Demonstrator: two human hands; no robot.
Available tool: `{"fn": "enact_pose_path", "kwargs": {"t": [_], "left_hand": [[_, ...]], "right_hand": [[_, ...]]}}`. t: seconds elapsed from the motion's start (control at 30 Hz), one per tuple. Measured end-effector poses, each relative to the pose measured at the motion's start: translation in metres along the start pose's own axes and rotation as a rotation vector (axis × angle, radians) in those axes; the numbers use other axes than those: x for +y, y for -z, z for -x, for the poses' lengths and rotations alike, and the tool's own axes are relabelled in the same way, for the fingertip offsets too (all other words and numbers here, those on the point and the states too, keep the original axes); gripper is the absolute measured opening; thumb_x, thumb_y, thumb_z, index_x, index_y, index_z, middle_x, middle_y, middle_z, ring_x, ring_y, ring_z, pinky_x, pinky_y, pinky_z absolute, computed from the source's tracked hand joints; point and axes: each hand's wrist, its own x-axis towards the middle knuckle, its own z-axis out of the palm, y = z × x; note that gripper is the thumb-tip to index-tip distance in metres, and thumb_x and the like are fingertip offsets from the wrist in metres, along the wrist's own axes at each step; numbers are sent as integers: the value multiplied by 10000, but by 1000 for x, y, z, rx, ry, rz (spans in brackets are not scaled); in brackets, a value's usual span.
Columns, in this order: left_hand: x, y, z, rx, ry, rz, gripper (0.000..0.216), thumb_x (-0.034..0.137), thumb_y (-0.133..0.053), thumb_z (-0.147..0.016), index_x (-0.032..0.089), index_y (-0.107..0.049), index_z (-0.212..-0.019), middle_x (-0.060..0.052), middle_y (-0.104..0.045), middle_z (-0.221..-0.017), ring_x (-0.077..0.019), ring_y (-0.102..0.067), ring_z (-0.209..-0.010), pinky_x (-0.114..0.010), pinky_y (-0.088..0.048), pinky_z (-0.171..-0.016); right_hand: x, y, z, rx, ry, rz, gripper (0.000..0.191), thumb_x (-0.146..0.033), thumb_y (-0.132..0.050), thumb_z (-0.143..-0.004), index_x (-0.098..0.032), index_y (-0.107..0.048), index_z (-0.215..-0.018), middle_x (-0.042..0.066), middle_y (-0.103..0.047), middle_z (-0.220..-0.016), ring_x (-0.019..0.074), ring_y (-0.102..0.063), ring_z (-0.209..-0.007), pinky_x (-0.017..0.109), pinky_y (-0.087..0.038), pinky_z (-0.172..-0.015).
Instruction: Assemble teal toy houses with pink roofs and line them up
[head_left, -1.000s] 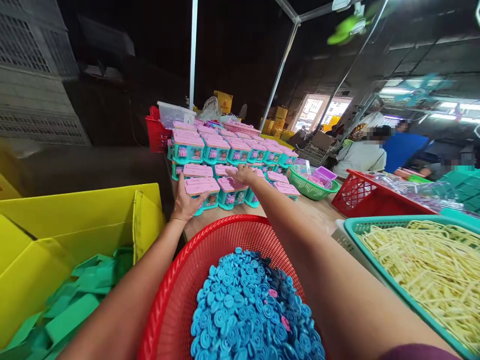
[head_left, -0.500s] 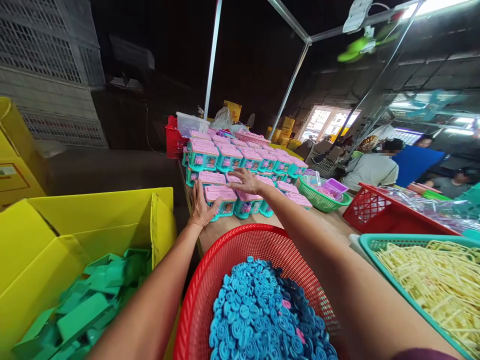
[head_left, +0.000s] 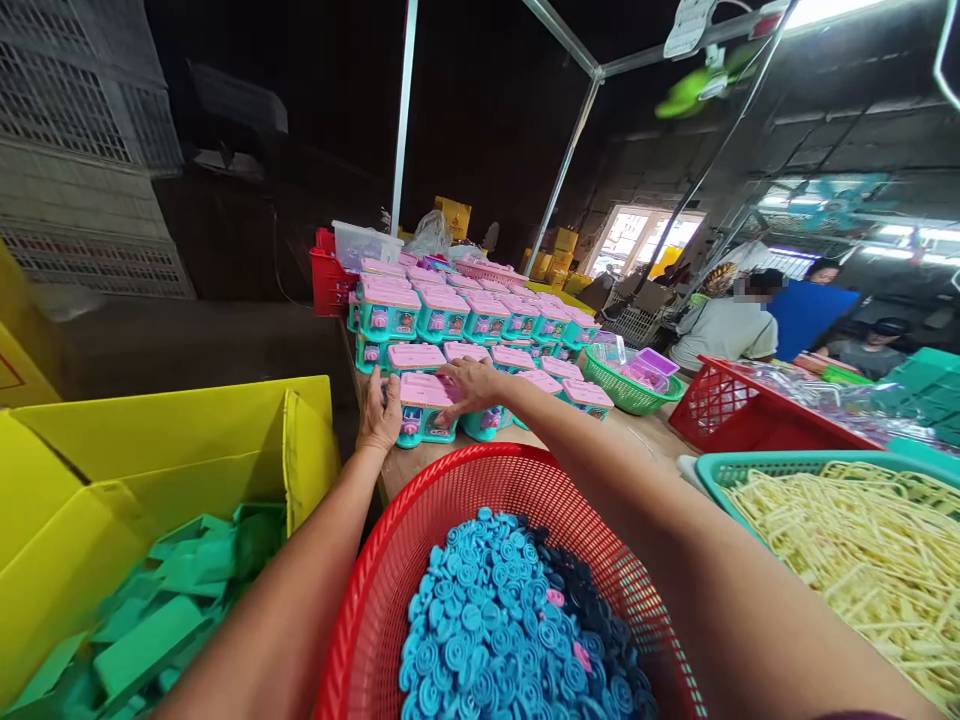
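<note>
In the head view, a pink-topped turquoise toy box [head_left: 424, 392] stands at the front left of rows of similar boxes. My left hand [head_left: 380, 415] is upright at its left end, fingers stretched and apart, thumb close to the box's edge. Over the same box's right end, my right hand [head_left: 474, 386] grips with its fingers on the top and its thumb at the front. Part of that end is hidden by the hand. Behind them, more pink-topped boxes [head_left: 386, 292] are stacked.
A red basket [head_left: 517, 456] of blue discs stands directly before me. Left is a yellow carton [head_left: 172, 430] of green parts. A turquoise basket [head_left: 750, 462] of cream strips, a red crate [head_left: 757, 418] and a green basket [head_left: 626, 392] stand at right. Co-workers [head_left: 727, 325] sit beyond.
My right hand has come down and closer onto the front-left box's right end. My left thumb has drawn back from the box's front to its left end. The view has turned slightly right.
</note>
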Motion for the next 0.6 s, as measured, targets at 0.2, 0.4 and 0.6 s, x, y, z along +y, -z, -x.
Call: {"fn": "enact_pose_path", "kwargs": {"t": [0.2, 0.4, 0.6], "left_hand": [[0, -2, -1, 47, 10, -48, 748, 606, -224, -946, 56, -426, -1410, -253, -442, -1460, -332, -351, -1415, -545, -218, -1182], [-4, -5, -2, 25, 20, -62, 703, 581, -256, -953, 82, -416, -1422, -248, -443, -1465, -336, -345, -1423, -582, -189, -1179], [-8, -6, -2, 12, 15, -55, 669, 586, -275, -952, 133, -434, -1418, -206, -451, -1476, -307, -331, -1434, -554, -171, -1194]], "right_hand": [[-20, 9, 27, -142, -268, 77, 1083, -833, -505, -713, -130, -284, -1507, 241, -517, -1391, 447, -386, -1346, 687, -242, -1068], [-14, 32, 42, -228, -410, 0, 1046, -822, -442, -775, -176, -177, -1554, 242, -473, -1440, 436, -436, -1335, 655, -312, -1061], [-1, 35, 49, -297, -129, 7, 1048, -672, -794, -584, -275, -404, -1472, 137, -522, -1429, 355, -513, -1297, 438, -458, -1029]]}}
